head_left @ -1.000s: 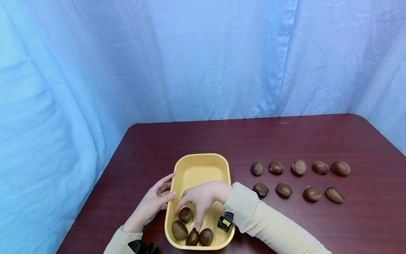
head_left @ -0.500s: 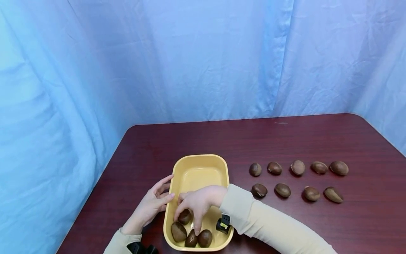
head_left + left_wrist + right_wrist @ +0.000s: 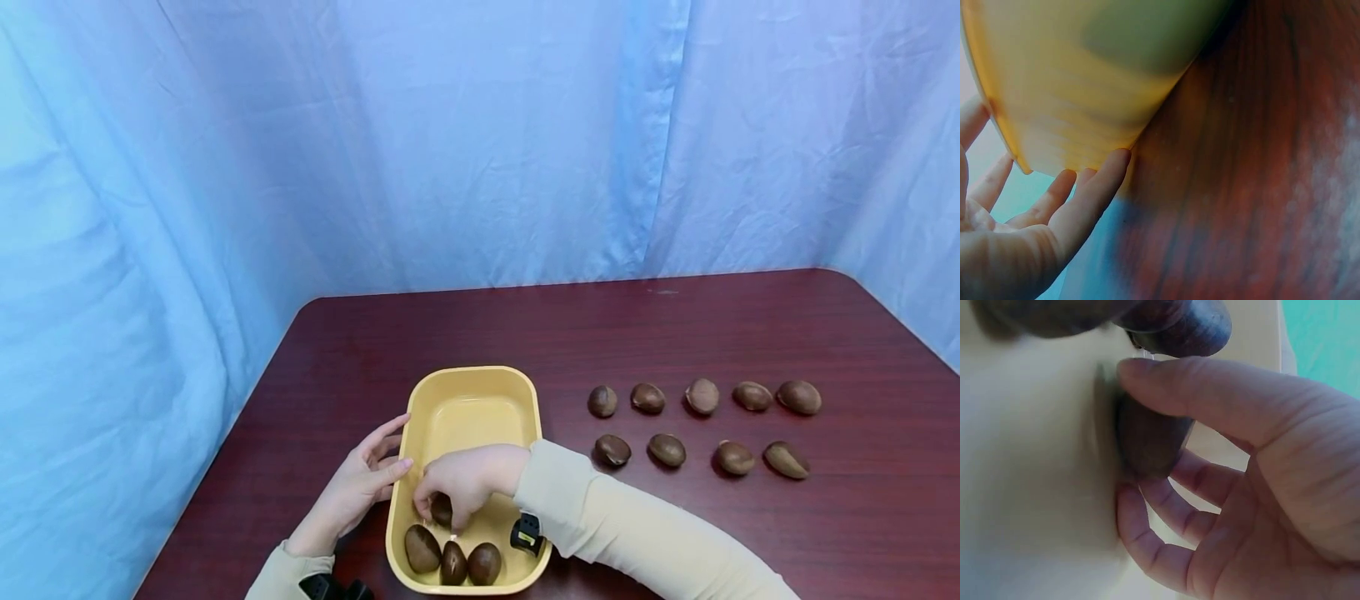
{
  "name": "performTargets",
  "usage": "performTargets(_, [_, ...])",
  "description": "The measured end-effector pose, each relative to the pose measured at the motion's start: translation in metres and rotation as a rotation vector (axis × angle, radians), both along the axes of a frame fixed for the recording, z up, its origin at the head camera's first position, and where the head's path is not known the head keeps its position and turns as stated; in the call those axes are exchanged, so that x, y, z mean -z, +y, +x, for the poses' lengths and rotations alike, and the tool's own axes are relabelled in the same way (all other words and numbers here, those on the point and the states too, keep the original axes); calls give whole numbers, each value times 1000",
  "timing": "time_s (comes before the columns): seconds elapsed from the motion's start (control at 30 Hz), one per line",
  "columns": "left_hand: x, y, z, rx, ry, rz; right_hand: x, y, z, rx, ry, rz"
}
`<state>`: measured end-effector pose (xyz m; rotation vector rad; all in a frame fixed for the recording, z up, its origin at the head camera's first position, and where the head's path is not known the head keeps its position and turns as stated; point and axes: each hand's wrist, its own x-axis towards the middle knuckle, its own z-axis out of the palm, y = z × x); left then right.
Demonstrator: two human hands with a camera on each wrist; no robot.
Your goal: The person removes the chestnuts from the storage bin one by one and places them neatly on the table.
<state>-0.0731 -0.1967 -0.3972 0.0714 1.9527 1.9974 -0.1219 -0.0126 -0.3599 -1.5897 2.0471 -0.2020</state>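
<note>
A yellow tray (image 3: 480, 377) stands near the table's front, holding several large, smooth brown nuts. Inside it, my right hand (image 3: 467, 479) grips one brown nut (image 3: 442, 509) between thumb and curled fingers; the right wrist view shows this nut (image 3: 1150, 437) low against the tray floor. Three other nuts sit along the tray's near end: a left one (image 3: 422, 548), a middle one (image 3: 453, 563) and a right one (image 3: 484, 563). At the tray's left side, my left hand (image 3: 362, 479) touches the outer wall and rim with fairly straight fingers (image 3: 1094, 200).
Right of the tray, several similar nuts lie in two rows on the dark red table (image 3: 675, 325), including a far-row nut (image 3: 702, 397) and a near-row nut (image 3: 667, 450). Light blue curtains (image 3: 480, 150) hang behind and to the left.
My right hand's thumb has drawn away from the near nuts and closed in on the upper-left nut, which the fingers now surround. The left hand keeps its place on the tray.
</note>
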Motion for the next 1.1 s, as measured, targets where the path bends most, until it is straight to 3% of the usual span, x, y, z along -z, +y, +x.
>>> performTargets(0.33, [-1,0,-1,0,-2,-7,-11,7,-1,192,-69,-40])
performTargets(0.7, [1,-2,-1,6,0,8,-22,12,-10,149,-140,-224])
performTargets(1.1, [-1,-2,0,-9,-2,-14,-67,23,-15,154,31,-361])
